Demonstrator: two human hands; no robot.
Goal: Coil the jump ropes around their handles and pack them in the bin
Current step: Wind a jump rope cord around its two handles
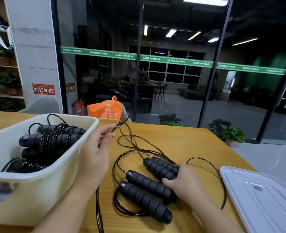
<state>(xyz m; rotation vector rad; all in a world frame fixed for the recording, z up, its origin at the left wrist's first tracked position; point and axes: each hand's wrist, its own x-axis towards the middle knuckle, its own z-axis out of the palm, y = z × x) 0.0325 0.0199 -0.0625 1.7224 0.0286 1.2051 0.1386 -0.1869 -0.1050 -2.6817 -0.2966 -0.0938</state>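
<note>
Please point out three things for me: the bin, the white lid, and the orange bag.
bin [81, 148]: head view, on its bare right outer wall.
white lid [263, 199]: head view, on its flat top, at the table's right edge.
orange bag [105, 109]: head view, on its front face, behind the table.

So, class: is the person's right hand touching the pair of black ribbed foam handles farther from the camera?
Touching. The head view shows the right hand resting on the near ends of the farther pair of black ribbed foam handles, its fingers curled over them.

Bare table [181, 137] between bin [81, 148] and lid [263, 199].
</note>
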